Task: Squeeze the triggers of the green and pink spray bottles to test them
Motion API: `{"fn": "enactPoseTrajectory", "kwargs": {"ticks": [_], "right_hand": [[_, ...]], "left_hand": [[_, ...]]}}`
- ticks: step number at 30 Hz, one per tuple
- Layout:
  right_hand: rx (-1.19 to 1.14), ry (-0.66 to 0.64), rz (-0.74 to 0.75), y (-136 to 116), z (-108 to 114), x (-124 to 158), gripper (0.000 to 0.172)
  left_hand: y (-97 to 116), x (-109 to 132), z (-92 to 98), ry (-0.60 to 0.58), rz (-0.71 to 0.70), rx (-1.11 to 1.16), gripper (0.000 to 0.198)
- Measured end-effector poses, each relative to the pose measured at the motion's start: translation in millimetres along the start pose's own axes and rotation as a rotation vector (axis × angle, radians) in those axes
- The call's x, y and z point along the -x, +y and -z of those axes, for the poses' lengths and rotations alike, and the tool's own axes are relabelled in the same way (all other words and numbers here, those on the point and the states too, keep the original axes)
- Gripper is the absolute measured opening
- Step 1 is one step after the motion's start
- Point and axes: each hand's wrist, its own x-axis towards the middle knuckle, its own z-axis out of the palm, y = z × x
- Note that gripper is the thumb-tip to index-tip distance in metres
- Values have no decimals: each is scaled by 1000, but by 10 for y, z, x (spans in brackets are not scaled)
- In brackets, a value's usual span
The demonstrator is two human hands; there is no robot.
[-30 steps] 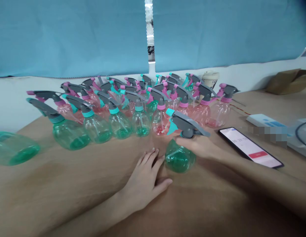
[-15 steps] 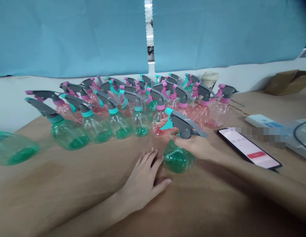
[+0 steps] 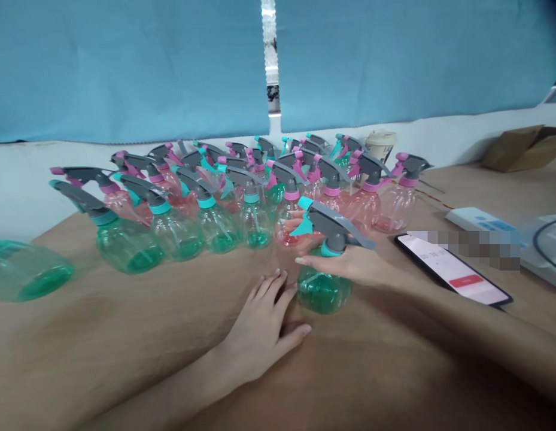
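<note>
My left hand (image 3: 260,335) lies palm down on the brown table (image 3: 161,335), fingers spread, holding nothing. Just right of it stands an upright spray bottle (image 3: 325,293) with green liquid, a turquoise collar and a grey-and-turquoise trigger head. Around this bottle's upper body is my right hand (image 3: 354,263), its thumb stretched across the front and its fingers extended apart behind; whether the palm touches the bottle is hidden. Close behind those fingertips is a pink-collared spray bottle (image 3: 290,206). A row of green spray bottles (image 3: 217,230) stands farther left.
Many pink and green spray bottles crowd the back by the wall. A clear green bottle (image 3: 30,269) sits at the left edge. On the right are a phone (image 3: 457,269), a white-and-blue box (image 3: 484,224), a cardboard box (image 3: 524,148) and a paper cup (image 3: 380,143).
My right thumb has shifted down and straightened across the bottle's front, so the turquoise collar now shows. The bottle and my left hand have stayed in place.
</note>
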Motion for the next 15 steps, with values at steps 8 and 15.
{"fn": "enactPoseTrajectory", "kwargs": {"ticks": [8, 15], "right_hand": [[-49, -50, 30, -119, 68, -13, 19], [-39, -22, 28, -162, 71, 15, 18]], "left_hand": [[-2, 11, 1, -3, 6, 5, 56], [10, 5, 8, -21, 12, -2, 56]]}}
